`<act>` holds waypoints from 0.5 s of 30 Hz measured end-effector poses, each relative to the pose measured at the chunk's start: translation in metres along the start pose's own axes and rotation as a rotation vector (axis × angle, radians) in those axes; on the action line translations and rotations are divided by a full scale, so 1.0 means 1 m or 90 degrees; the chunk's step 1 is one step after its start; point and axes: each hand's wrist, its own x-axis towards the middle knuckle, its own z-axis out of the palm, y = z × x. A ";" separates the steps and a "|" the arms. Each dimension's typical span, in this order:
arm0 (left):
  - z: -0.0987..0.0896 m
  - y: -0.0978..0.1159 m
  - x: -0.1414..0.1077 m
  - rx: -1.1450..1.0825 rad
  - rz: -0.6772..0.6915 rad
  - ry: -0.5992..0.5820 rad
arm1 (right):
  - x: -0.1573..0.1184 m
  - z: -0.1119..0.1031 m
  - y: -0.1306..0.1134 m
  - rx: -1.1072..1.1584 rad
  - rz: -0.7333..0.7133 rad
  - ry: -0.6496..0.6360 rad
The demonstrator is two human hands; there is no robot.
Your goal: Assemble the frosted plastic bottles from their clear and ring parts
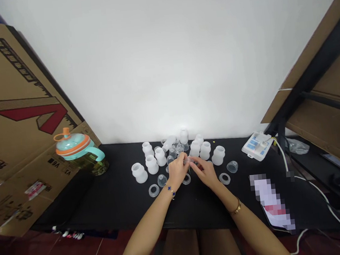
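Observation:
My left hand (179, 169) and my right hand (204, 170) meet over the middle of the black table. Between their closed fingertips is a small clear plastic part (188, 160), largely covered, so its exact kind is hard to tell. Beneath them lies a translucent ring collar (186, 179). Another ring collar (153, 190) lies to the left, and a third ring collar (224, 178) to the right. Clear dome caps are scattered about, one dome cap (162, 180) beside my left wrist and another dome cap (232, 166) on the right. Several small white bottles (139, 173) with open necks stand around.
A large teal-and-orange lidded jug (82, 150) stands at the left by cardboard boxes (13, 98). On the right are a white power box (257, 146) with cables and a blurred phone (272, 206). A white wall (164, 64) closes off the back.

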 end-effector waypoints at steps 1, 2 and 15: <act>0.001 0.000 0.000 0.006 0.014 0.007 | 0.000 0.001 0.000 0.028 0.016 0.006; 0.001 0.000 0.000 0.010 0.028 0.016 | 0.001 0.001 0.000 0.061 0.034 0.014; 0.005 0.005 -0.003 -0.111 0.075 0.084 | 0.006 0.009 0.012 0.307 0.181 0.073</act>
